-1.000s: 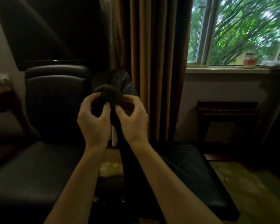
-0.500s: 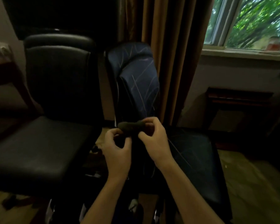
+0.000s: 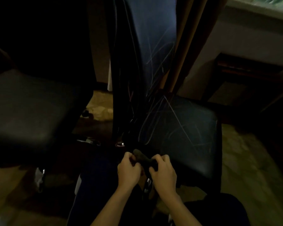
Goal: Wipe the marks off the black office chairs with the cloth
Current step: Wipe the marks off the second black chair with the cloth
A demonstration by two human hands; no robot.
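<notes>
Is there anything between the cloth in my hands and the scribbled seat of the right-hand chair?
Nothing visible. Both hands, left hand and right hand, hold the dark cloth bunched just over the seat's near edge, and the marked surface beyond lies bare.

Two chairs side by side: left chair [image 3: 28,111]; right chair [image 3: 183,131].

No readable text, labels, brand names, numbers or signs appear anywhere in this dim view. The pale lines on the chair [image 3: 178,128] at about 3 o'clock are loose scribbles, not letters or figures.
</notes>
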